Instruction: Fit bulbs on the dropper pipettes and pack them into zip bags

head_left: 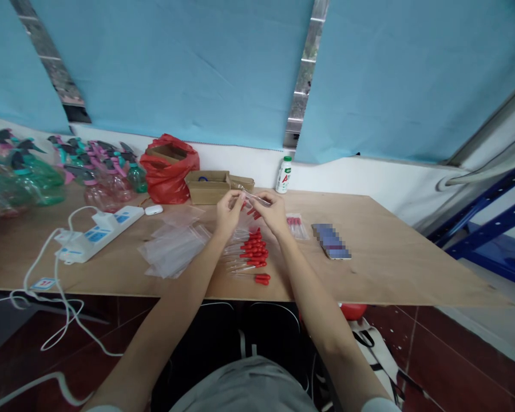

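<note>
Wooden surface [390, 257] carries loose red-bulb droppers [254, 249]. Above, L hand [228, 213] & R hand [274, 214] hold clear bag [257, 198], fingers of both clamped on it. Bag prob. light, limp, slippery: grip at edge. Droppers prob. fragile at stem; take by bulb, prob. soft.

Blue sheeting [175, 68], white wall [390, 178], wooden table [403, 257], red tiled floor [446, 355]

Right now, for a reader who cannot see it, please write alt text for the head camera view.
A person's left hand and right hand hold clear plastic above a wooden table, beyond a pile of red-bulbed droppers. Clear bags and a power strip lie left, a phone right.
</note>
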The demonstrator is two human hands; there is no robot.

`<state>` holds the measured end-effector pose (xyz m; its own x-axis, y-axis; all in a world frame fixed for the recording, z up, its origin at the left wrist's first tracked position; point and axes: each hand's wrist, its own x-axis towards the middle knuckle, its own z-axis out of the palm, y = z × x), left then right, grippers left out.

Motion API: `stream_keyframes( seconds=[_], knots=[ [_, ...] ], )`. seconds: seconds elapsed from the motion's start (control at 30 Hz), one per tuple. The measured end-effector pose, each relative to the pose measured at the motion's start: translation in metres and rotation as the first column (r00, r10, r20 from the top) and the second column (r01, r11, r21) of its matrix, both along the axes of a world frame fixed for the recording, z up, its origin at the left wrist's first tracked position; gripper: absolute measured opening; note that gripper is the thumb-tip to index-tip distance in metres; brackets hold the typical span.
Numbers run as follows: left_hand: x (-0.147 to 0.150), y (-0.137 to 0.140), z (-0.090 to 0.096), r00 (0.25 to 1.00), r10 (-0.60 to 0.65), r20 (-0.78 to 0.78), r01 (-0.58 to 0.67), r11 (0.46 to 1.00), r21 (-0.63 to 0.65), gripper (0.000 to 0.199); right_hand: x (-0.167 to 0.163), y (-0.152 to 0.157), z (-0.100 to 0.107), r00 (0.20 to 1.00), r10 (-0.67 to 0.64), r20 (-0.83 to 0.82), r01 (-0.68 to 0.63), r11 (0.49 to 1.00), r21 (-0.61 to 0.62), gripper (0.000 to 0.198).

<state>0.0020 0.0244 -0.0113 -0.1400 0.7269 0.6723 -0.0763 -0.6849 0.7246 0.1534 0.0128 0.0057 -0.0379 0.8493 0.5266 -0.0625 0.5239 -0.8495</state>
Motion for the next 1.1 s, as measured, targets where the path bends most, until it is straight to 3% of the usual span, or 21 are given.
stream_keyframes(
  seconds=[0.33,0.6,1.1],
  knots=[
    [0.0021,0.0009,0.0002,0.999,-0.05,0.008,0.05,0.999,-0.019,0.044,0.0022,-0.0015,0.0012,1.0,0.001,0.014,-0.002,1.0,0.014,0.042],
    [0.0021,0.005,-0.0032,0.994,-0.104,0.017,0.105,0.994,-0.042,0.044,0.0013,-0.0015,0.0005,1.0,0.021,0.0,-0.021,0.998,-0.051,0.045],
    [0.0019,-0.0015,0.0015,0.995,-0.086,-0.041,0.086,0.996,0.003,0.041,0.003,0.0018,-0.0027,0.999,0.032,0.027,-0.032,0.999,-0.036,0.045]
  ],
)
